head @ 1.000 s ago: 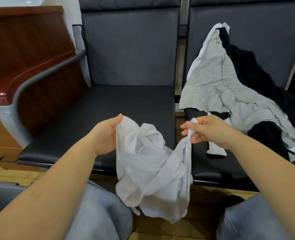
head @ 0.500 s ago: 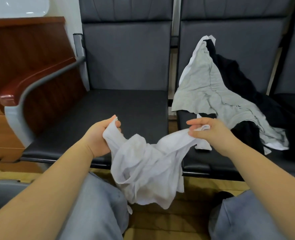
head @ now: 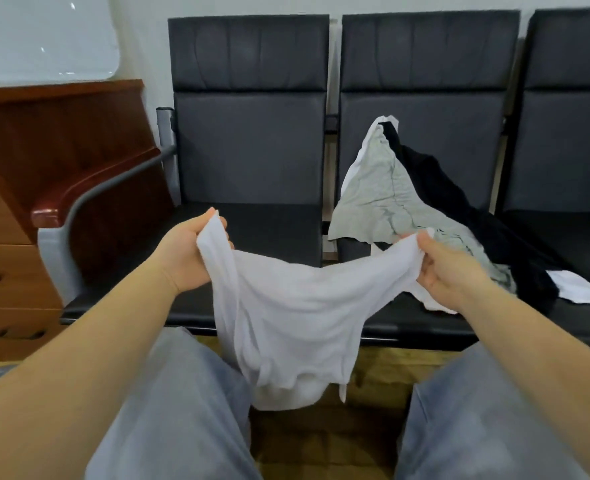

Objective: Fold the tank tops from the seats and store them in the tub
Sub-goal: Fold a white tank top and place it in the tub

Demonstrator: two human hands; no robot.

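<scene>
The person holds a white tank top [head: 286, 306] in the air in front of the row of dark seats [head: 248, 237], above the gap between the two knees in grey trousers [head: 182, 410]. The left hand [head: 186, 252] grips one end of the tank top, with the fingers curled round a bunch of the cloth and the thumb on top. The right hand [head: 449, 268] grips the other end in the same way, the fingers closed around the gathered cloth. Between the two hands the upper edge of the tank top sags a little, and the rest of it hangs down crumpled, the lowest part reaching below the front edge of the seats (it is not folded).

On the seat just to the right of the one facing the left hand lies a pile of other clothes: a grey tank top [head: 380, 195] leans up against the backrest, a black garment [head: 460, 216] lies beside and partly under it, and a white piece [head: 574, 289] shows at the right end of the pile. The right hand is just in front of this pile.

To the left of the seats there is a wooden armrest [head: 89, 188] on a grey metal frame, and behind it a brown wooden cabinet [head: 27, 150] with drawers. Under the seats the floor [head: 373, 375] is of wood.
</scene>
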